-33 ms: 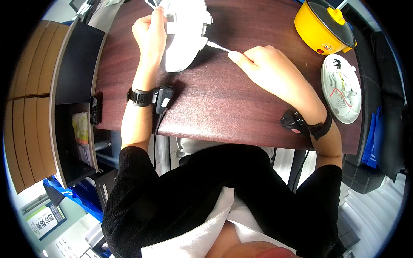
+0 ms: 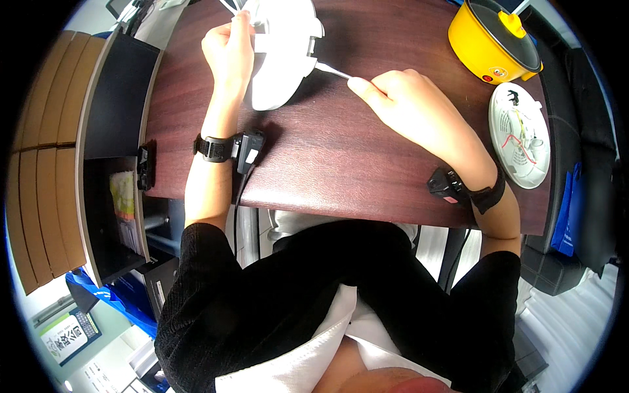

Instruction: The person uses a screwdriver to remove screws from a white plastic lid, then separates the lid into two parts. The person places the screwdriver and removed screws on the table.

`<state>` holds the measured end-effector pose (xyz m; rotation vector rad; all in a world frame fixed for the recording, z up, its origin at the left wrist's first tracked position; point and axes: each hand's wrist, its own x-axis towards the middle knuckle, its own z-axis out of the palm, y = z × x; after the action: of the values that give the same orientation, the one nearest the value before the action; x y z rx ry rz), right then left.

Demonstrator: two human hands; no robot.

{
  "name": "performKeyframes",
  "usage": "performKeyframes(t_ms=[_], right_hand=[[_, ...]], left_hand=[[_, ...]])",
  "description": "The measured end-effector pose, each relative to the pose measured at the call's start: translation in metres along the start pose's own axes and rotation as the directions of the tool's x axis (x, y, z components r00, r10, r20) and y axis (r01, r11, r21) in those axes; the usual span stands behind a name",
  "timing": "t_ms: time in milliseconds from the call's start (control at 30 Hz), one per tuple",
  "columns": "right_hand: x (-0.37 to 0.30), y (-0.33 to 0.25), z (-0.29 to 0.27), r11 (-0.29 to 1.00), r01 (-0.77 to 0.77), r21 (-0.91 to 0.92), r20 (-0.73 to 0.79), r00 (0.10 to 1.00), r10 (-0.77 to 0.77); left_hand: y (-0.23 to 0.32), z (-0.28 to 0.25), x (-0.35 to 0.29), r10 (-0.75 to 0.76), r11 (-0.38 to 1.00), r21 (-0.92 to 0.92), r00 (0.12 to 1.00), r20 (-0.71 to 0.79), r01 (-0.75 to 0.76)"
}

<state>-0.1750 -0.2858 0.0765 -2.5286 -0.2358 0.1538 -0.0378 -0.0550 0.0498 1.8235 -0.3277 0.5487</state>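
Observation:
A white plastic appliance housing with a rounded end and a notched right side stands at the far middle of the table, cut off by the upper edge. My left hand is closed at its left side, with thin white cord at the thumb tip; its other fingers are partly hidden. A white cord, thicker near the housing, runs from the notched side to my right hand, which pinches it between thumb and fingers. At the right lies an oval white cover with red and yellow wires on it.
A yellow electric pot with a lid stands at the far right. Dark wood forms the table. Left of it are a shelf unit and cardboard boxes. A black cable hangs from my left wrist device over the front edge.

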Motion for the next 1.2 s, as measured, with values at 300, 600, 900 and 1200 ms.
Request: performKeyframes(t_ms=[300,600,900,1200], right_hand=[[-0.0015,0.0001,0.0029,1.0,0.004,-0.003,-0.03,1.0,-0.005],[-0.0039,-0.0034,-0.0006,0.999,-0.007,-0.034,-0.02,1.0,0.006],[-0.0035,-0.0025,-0.0018,0.998,-0.032,-0.06,-0.009,0.999,0.032],[-0.002,0.0011,0.0017,0.99,0.007,-0.139,-0.105,0.994,-0.022]], left_hand=[[-0.0021,0.0001,-0.0001,0.042,0.999,0.03,0.999,0.014,-0.043],[0.0019,0.0015,-0.0023,0.031,0.998,0.063,0.999,0.012,-0.032],[0.0016,0.0017,-0.0035,0.029,0.996,0.081,0.999,-0.014,-0.028],[-0.0002,0.0038,-0.0039,0.012,0.99,0.141,1.0,-0.002,-0.011]])
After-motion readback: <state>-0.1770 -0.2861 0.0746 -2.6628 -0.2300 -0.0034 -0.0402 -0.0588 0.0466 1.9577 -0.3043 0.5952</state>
